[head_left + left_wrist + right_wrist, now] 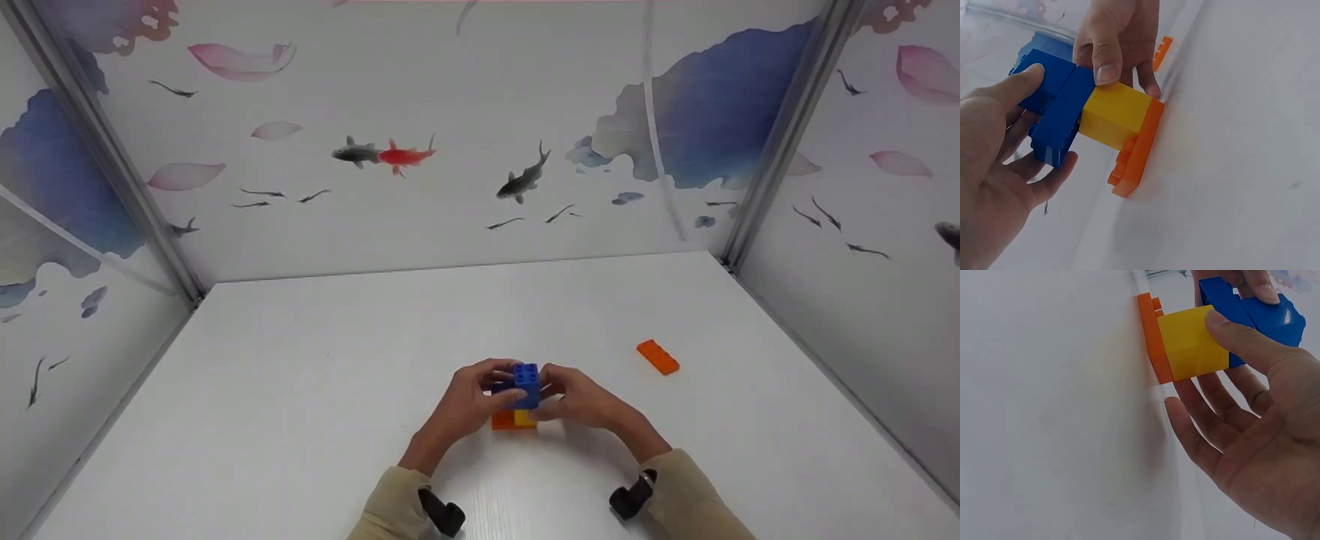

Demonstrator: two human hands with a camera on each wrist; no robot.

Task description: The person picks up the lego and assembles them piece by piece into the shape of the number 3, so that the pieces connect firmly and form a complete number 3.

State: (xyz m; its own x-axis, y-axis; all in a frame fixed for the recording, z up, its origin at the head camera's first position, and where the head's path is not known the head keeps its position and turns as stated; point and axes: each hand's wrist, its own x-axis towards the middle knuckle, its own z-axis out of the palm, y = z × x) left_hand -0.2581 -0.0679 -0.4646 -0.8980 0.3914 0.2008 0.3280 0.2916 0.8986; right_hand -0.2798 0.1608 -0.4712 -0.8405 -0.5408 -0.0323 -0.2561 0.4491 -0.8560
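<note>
At the middle of the white table (300, 375) stands a small brick stack: an orange plate (1137, 146) at the bottom, a yellow brick (1114, 112) on it, and blue bricks (1055, 107) on top. My left hand (1050, 121) pinches the blue brick between its thumb above and fingers beneath. From the other side my right hand (1192, 360) holds the stack, with its thumb lying across the join of the yellow brick (1190, 343) and the blue brick (1258, 315). In the head view both hands close round the blue brick (526, 382).
A loose orange brick (658, 357) lies flat on the table to the right of the hands. Walls printed with fish and petals enclose the table at the back, left and right. Wrist cameras sit on both beige sleeves.
</note>
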